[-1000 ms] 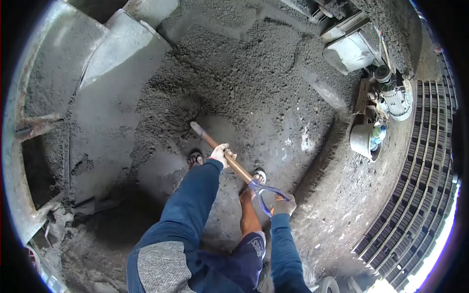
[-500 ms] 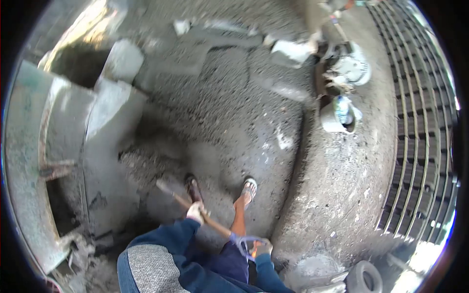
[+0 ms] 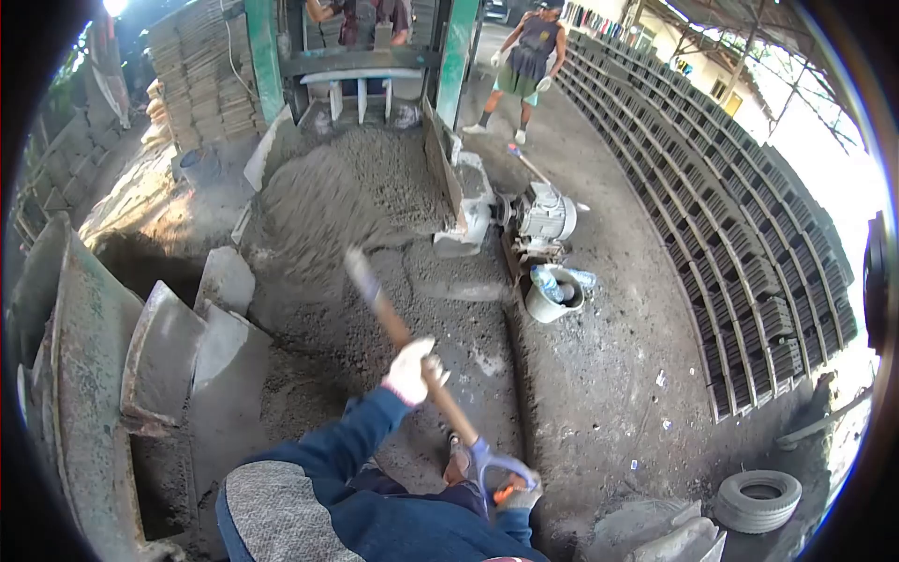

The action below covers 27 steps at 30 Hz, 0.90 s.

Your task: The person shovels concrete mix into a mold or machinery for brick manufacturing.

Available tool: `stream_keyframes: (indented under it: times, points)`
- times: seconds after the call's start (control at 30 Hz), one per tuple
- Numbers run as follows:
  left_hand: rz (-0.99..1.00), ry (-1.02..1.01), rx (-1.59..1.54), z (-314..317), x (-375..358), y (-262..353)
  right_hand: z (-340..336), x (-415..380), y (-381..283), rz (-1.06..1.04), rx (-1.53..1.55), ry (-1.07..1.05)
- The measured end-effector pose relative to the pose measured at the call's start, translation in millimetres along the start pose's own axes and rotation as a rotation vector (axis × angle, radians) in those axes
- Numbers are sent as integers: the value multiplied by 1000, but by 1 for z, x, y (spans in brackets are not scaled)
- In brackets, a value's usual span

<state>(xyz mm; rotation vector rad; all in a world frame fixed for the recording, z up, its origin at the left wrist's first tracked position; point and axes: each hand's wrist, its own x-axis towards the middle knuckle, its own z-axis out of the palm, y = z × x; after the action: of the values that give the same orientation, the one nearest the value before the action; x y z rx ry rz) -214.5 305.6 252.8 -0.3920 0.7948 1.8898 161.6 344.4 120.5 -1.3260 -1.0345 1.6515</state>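
Note:
My left hand [image 3: 412,372], in a pale glove, is wrapped round the wooden shaft of a shovel [image 3: 449,412] about midway along it. At the shaft's near end my right hand [image 3: 520,492] grips the purple handle, with something orange at the fingers. The shovel's far end is blurred and reaches up and left over grey, gravelly mix. A heap of wet grey mix [image 3: 328,187] lies beyond it, between metal side plates in front of a green-posted machine [image 3: 265,61].
A motor [image 3: 546,217] and a bucket with bottles [image 3: 554,298] stand on the right ledge. A person [image 3: 532,66] stands beyond; another is partly visible behind the machine. Racks of blocks [image 3: 693,215] line the right. A tire [image 3: 758,499] lies lower right; metal panels [image 3: 94,347] stand left.
The view has tilted up, bringing the machine, heap and people into sight. My left hand and the shovel have swung forward, away from my feet. Both hands still grip it.

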Motion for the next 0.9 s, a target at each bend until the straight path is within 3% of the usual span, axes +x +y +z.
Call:
stream_keyframes:
  times: [0.03, 0.07, 0.17, 0.23, 0.3, 0.37, 0.4, 0.5, 0.53, 0.57, 0.6, 0.63, 0.67, 0.7, 0.77, 0.83, 0.87, 0.9]
  points:
    - [12, -135, 0, 29, 8, 22, 59, -29, -68, -203, 144, 91]
    - [34, -219, 28, 63, 8, 44, 66, -12, -65, -430, 22, 103]
    - [43, -452, 28, 123, 28, 86, 129, -38, -143, -883, -246, 121]
    - [85, -449, 87, 140, 28, 104, 148, -41, -173, -1294, -619, -166]
    - [94, -377, 100, 131, 40, 113, 181, -39, -184, -1620, -827, -279]
    - [170, -291, 184, 98, 77, 111, 208, -33, -160, -1773, -878, -369]
    - [168, -306, 199, 89, 65, 107, 209, -33, -150, -1845, -825, -308]
    - [145, -373, 167, 76, 24, 99, 164, -2, -106, -1616, -901, -404]
    - [92, -424, 101, 68, 10, 94, 150, -7, -112, -1503, -884, -367]
    - [46, -479, 35, 63, -3, 92, 134, 6, -91, -1435, -807, -239]
    - [72, -487, -7, 54, -14, 95, 108, 37, -50, -1235, -672, -223]
    - [100, -491, -50, 41, -25, 100, 96, 30, -45, -709, -324, -320]
    - [169, -519, -116, 25, -36, 107, 84, 22, -41, -237, 133, -219]
    - [198, -417, -234, -1, -37, 116, 69, 22, -44, -457, -379, -185]
    - [300, -405, -261, -85, -28, 115, 51, 33, -29, -265, -248, -111]
    - [314, 34, -271, -139, -51, 86, 44, 48, -12, -97, -106, -56]
    - [299, 169, -343, -171, -54, 72, 45, 45, -23, 80, -208, -81]
    - [283, 307, -417, -200, -58, 56, 50, 44, -25, 92, -268, -114]
